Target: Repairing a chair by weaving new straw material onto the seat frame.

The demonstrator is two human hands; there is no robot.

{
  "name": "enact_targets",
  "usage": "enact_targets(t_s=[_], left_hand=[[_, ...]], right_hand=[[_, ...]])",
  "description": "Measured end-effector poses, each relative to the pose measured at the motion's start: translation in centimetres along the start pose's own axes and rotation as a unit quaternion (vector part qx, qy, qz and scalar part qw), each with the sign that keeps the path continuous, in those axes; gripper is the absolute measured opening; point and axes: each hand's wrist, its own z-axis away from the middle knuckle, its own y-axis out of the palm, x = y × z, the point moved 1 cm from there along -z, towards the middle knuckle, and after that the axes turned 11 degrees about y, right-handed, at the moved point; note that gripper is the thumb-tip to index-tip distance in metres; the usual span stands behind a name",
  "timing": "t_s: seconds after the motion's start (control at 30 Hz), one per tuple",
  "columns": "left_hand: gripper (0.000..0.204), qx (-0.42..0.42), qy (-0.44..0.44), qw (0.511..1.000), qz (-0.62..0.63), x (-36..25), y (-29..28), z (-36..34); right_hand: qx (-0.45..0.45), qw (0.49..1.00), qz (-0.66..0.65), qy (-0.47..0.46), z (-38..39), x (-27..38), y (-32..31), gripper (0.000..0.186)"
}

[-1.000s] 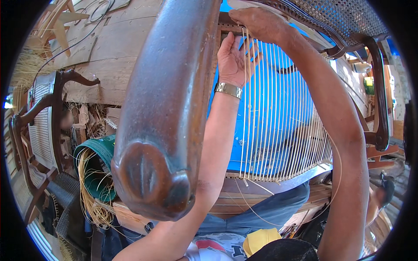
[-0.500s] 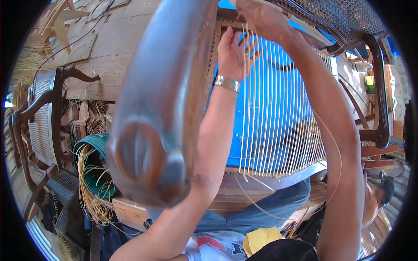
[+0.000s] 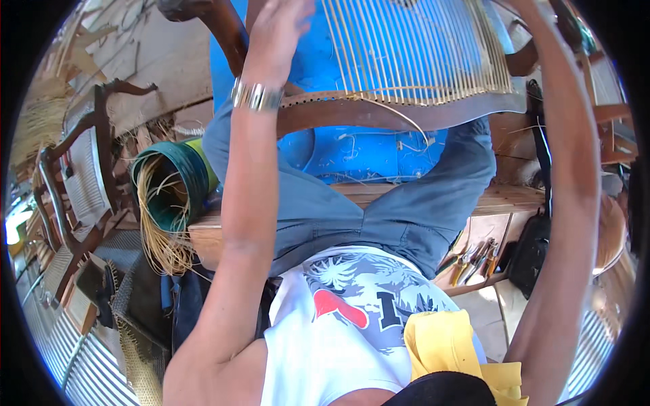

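My left hand (image 3: 277, 34), a metal watch on its wrist, is raised beside the dark carved chair arm (image 3: 227, 40), left of the parallel cane strands (image 3: 413, 47); its fingers are blurred. My right hand (image 3: 518, 8) reaches the upper edge at the right of the strands, mostly cut off. The strands run to small holes along the curved wooden rail (image 3: 399, 116) of the chair frame, with a loose strand hanging over it. Blue sheeting (image 3: 349, 155) shows behind and below the frame, between my legs.
A green bucket (image 3: 152, 206) with trailing cane (image 3: 169, 254) stands at left, before a caned chair (image 3: 88, 172). A wooden plank (image 3: 508, 198) crosses beneath my legs. Hand tools (image 3: 481, 260) and a black bag (image 3: 531, 254) lie at right; yellow cloth (image 3: 440, 338) hangs on me.
The chair frame now sits higher in the picture, its big arm out of the foreground, and more of my lap shows. My left hand has come out from beneath the strands and upward.
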Motion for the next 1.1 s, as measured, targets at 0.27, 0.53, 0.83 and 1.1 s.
enact_targets(t_s=[0.27,0.53,0.83,1.1], left_hand=[[0.052,0.324,0.175,0.87,-0.327,1.3,0.8,13.3],[0.02,0.165,0.239,0.906,-0.309,5.4,1.5,10.4],[0.026,0.179,0.117,0.949,-0.233,5.1,1.2,8.8],[0.03,0.126,0.261,0.873,-0.393,4.2,2.5,11.1]], right_hand=[[0.019,0.945,-0.271,0.181,28.7,0.7,3.6,0.024],[-0.149,0.939,-0.303,0.059,33.9,17.7,4.7,0.038],[-0.121,0.965,-0.195,0.124,28.4,13.7,7.0,0.04],[-0.229,0.958,-0.108,0.133,25.6,11.6,7.5,0.067]])
